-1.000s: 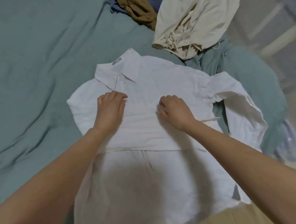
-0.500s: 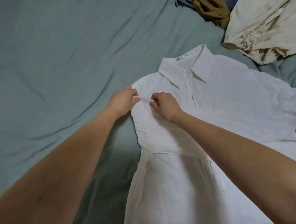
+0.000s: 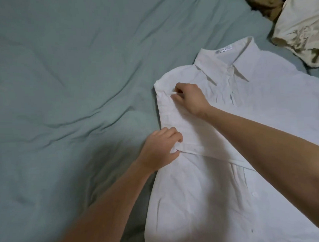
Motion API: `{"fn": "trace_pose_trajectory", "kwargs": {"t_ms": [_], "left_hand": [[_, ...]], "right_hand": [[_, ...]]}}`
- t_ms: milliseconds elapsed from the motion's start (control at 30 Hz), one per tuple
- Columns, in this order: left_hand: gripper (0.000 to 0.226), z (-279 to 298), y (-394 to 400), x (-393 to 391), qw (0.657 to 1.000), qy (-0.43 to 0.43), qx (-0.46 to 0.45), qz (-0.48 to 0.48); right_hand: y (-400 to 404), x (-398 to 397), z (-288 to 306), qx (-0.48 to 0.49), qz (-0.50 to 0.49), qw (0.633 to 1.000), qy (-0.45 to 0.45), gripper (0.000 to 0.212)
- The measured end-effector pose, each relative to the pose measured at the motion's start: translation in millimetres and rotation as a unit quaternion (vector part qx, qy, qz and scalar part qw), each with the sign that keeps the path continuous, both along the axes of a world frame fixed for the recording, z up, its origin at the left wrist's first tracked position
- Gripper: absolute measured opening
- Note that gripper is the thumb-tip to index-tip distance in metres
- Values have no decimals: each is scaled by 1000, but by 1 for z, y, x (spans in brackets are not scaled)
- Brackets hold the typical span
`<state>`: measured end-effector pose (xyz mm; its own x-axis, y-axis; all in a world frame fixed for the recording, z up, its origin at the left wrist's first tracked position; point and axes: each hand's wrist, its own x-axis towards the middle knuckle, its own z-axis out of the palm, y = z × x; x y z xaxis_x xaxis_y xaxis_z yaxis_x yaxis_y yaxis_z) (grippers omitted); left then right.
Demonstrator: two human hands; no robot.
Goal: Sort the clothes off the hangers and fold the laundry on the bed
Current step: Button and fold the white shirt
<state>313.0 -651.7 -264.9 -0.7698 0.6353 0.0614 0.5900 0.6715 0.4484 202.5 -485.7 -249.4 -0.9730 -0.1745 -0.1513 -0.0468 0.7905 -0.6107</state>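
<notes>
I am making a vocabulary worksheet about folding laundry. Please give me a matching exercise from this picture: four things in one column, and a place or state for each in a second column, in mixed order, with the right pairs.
Column 1
1. white collared shirt
2. cream garment
3. left hand
4. right hand

Column 2
a. pinches the cloth near the shoulder
b. lies flat on the green bedspread, collar away from the person
c. grips the corner of the folded-in sleeve
d. lies crumpled at the upper right

Pairs: 1-b, 2-d, 3-c, 4-a
</notes>
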Motion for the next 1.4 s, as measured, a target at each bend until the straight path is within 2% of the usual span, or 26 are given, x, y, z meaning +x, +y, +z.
{"fn": "trace_pose_trajectory", "kwargs": {"t_ms": [33,100,233,333,400,433,500,567,633,700,800,867,933,1033,1100,1167,1233,1300,1367,1400], "left_hand": [[16,-2,-1,-3,1000,7,-10,-17],[21,-8,-9,-6,999,-3,-31,-40],[16,-9,-40,-5,992,-97,-52,-57],[32,-8,-46,-17,991,-89,13,96],[42,-14,-38,-27,987,-46,42,149],[45,-17,-30,-32,989,-26,21,147],[51,-29,-12,-36,992,-4,-95,82],[58,-39,3,-38,978,-47,-197,50],[60,-44,13,-43,961,-104,-248,70],[60,-38,25,-47,947,-116,-282,97],[58,-21,47,-43,960,-55,-243,128],[62,-15,60,-28,979,-31,-189,77],[65,-16,68,-15,977,-70,-200,18],[70,-16,82,-15,961,-118,-246,41],[74,-8,97,-17,960,-119,-247,60],[76,5,120,-15,964,-99,-241,50],[75,18,148,-12,971,-89,-219,38],[71,30,180,-12,976,-99,-193,33],[61,43,213,-13,982,-75,-166,43],[54,50,230,-13,987,-56,-141,54]], "right_hand": [[-4,0,-2,-15,-4,1000,3,20],[-11,1,-7,-25,-5,1000,13,22],[-19,4,-10,10,-20,999,43,14],[-13,31,-6,87,18,982,167,26],[-11,65,-9,116,82,967,211,37],[-9,83,-12,134,112,963,207,41],[1,115,-20,190,138,960,154,46],[27,136,-29,253,102,958,92,53],[59,152,-32,294,44,954,46,58],[80,162,-25,304,3,952,35,61],[83,160,-7,269,-26,960,71,59],[86,160,0,255,-54,962,80,60],[102,176,-5,257,-81,962,33,63],[147,218,-16,284,-125,949,-53,71],[174,239,-11,302,-142,935,-119,76],[192,247,-1,303,-140,928,-163,72],[204,247,12,275,-142,942,-130,63],[222,244,28,196,-194,959,-71,48],[255,243,44,131,-279,951,11,40],[276,245,50,128,-319,937,59,36]]}}
